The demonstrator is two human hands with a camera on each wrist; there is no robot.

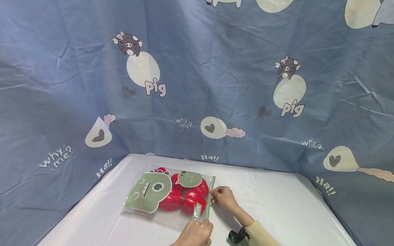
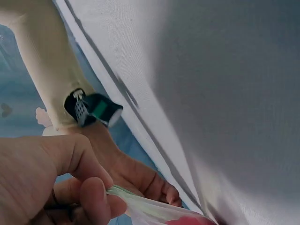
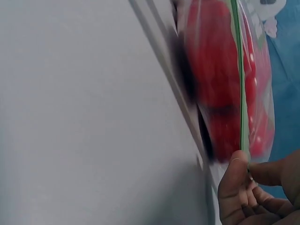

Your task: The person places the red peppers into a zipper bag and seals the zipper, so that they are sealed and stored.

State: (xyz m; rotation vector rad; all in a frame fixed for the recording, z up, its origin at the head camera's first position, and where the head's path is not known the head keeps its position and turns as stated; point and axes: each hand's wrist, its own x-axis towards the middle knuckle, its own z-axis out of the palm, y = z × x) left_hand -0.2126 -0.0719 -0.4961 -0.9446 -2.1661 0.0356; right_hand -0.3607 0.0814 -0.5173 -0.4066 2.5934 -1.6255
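Observation:
A clear zip bag (image 1: pixel 135 201) with a green monster print lies on the table, its green zip edge (image 1: pixel 207 208) to the right. Inside are several shiny red bell peppers (image 1: pixel 194 202), also showing as red shapes (image 3: pixel 215 56) in the right wrist view. My left hand (image 1: pixel 195 233) pinches the near corner of the zip edge; in the left wrist view thumb and forefinger (image 2: pixel 96 194) hold that strip. My right hand (image 1: pixel 223 197) pinches the same edge farther along, and in the right wrist view thumb and finger (image 3: pixel 234 176) meet on the green strip.
A white cloth covers the table (image 1: pixel 261 205). Behind and beside it hangs a blue printed curtain (image 1: pixel 191 85). A dark wrist device (image 1: pixel 238 235) is on the right arm, by a cream sleeve (image 1: pixel 261 235).

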